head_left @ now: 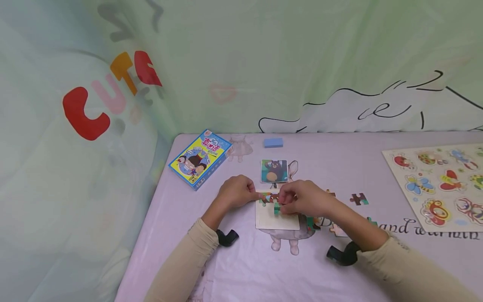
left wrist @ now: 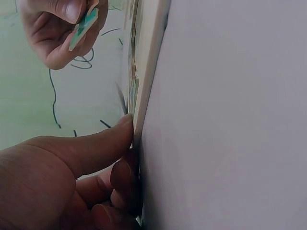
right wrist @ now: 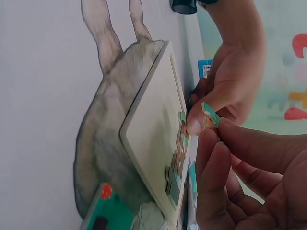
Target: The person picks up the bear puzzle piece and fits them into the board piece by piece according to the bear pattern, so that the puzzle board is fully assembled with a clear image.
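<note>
A square wooden puzzle tray (head_left: pixel 277 221) lies on the table, with several joined bear-picture pieces along its far side. My left hand (head_left: pixel 237 192) grips the tray's left edge, thumb at the rim and the other fingers bent against the side in the left wrist view. Between thumb and fingertips, my right hand (head_left: pixel 307 198) pinches a green-and-brown jigsaw piece (right wrist: pixel 209 116). That piece is raised above the tray and tilted. Just beyond the tray is a square bear picture (head_left: pixel 274 171).
Loose jigsaw pieces, among them a brown-and-green one (head_left: pixel 358 199), lie right of the tray, some partly hidden by my right forearm. A yellow-and-blue box (head_left: pixel 201 159) is at the back left, a blue block (head_left: pixel 273 143) at the back. An insect-picture board (head_left: pixel 415 209) lies far right.
</note>
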The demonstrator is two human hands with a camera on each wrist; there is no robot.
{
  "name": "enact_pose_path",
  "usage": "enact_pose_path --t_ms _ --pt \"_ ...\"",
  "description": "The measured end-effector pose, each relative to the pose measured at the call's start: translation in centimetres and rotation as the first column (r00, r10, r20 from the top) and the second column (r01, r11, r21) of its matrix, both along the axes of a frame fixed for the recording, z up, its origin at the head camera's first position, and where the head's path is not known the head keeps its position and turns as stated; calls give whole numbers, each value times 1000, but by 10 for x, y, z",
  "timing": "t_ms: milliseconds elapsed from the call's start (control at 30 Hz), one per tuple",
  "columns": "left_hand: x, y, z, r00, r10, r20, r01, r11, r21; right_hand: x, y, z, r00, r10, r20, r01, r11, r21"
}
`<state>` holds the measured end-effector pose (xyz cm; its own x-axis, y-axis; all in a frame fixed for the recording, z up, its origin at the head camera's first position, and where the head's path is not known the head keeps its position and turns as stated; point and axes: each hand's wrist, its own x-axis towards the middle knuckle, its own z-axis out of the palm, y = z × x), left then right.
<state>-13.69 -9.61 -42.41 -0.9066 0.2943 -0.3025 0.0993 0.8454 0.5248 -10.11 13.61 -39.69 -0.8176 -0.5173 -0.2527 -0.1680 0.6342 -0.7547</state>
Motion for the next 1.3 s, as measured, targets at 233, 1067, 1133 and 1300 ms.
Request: enact_pose_path --t_ms 233,1067,1133,1300 --pt "0 0 0 1000 -8 -9 8 1000 -8 2 -5 -1 1000 13 -15 -13 1000 2" --pt "-1 -1 -2 1000 -13 -5 13 1000 0 0 -24 -16 999 -50 11 51 998 -37" --pt "-1 -1 -3 1000 -12 -5 12 1000 3 -1 -25 -17 997 -69 22 70 997 -37" --pt "-1 -2 -3 1000 -12 -6 12 1000 7 -3 -28 -20 993 -111 30 111 994 0"
